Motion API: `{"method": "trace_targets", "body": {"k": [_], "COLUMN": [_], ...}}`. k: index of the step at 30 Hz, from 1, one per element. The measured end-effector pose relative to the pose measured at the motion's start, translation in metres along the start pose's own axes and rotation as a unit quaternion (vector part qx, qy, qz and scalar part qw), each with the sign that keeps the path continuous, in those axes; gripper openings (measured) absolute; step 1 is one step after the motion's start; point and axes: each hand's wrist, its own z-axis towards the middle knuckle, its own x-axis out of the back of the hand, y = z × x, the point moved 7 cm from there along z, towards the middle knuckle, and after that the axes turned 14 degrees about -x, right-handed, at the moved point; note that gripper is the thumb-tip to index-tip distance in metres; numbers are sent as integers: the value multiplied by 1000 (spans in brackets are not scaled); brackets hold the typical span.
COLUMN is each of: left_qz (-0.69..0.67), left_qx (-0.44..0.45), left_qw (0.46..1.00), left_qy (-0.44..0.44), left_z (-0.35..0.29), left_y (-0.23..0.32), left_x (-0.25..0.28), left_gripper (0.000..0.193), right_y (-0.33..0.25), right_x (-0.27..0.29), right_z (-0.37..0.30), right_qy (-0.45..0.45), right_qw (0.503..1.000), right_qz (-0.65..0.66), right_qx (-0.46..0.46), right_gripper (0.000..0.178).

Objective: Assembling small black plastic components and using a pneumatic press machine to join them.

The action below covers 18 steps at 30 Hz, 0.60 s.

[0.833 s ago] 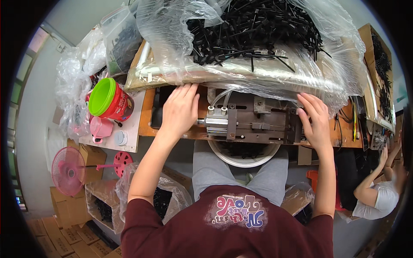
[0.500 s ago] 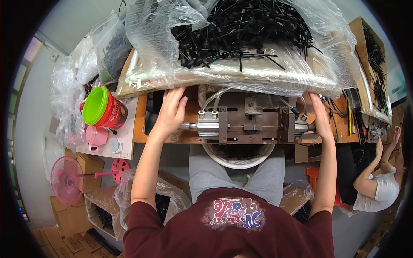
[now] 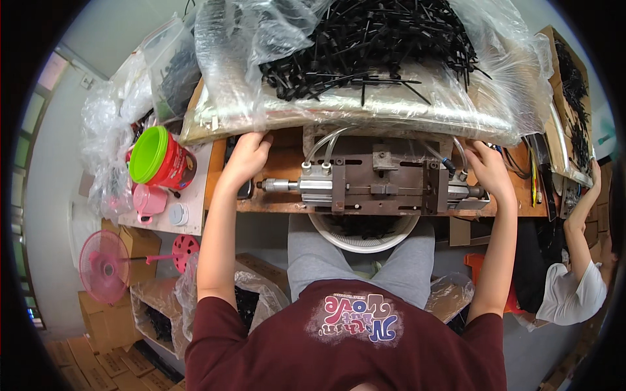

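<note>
One plastic-lined tray, heaped with black pieces too many to count, lies at the left grip's 1 o'clock and the right grip's 11 o'clock — both curled at its near edge, fingertips hidden, so I cannot tell whether either is clenched. One metal machine sits between them; from the left grip, one white basket at 4 o'clock, one red bucket at 9.

Pink, purple and blue lettering stands on the maroon shirt.
</note>
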Motion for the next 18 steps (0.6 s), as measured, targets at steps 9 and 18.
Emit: {"method": "trace_targets", "body": {"k": [9,18], "left_qz": [-55,-180], "left_qx": [-4,50], "left_qw": [972,982], "left_qy": [230,22], "left_z": [-114,-205], "left_y": [100,120], "left_x": [57,-148], "left_gripper": [27,25], "right_y": [-62,53], "right_x": [-106,-368], "right_z": [-230,-264], "right_qy": [65,-342], "right_qw": [936,935], "right_qz": [67,-37], "right_qx": [338,81], "right_gripper": [31,33]}}
